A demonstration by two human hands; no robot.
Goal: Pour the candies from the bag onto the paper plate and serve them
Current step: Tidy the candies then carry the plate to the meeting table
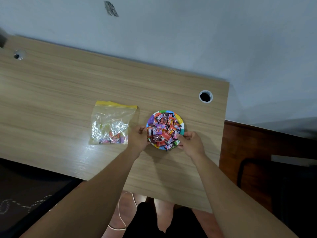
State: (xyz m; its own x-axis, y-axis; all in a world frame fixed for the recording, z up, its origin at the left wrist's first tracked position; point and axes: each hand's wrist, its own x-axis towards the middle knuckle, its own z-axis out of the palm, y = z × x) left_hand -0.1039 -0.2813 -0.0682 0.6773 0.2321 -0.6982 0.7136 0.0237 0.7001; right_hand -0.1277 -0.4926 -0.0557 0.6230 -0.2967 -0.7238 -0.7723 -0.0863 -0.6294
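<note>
A small paper plate with a many-coloured rim sits on the wooden table, heaped with wrapped candies in red, purple and pink. My left hand grips the plate's left edge and my right hand grips its lower right edge. To the left lies a clear zip bag with a yellow seal, flat on the table, with a few candies left in its bottom corner.
The wooden table runs to a wall at the back. A round cable hole sits near its right corner, another at far left. A dark chair stands to the right of the table. A white cord hangs below the front edge.
</note>
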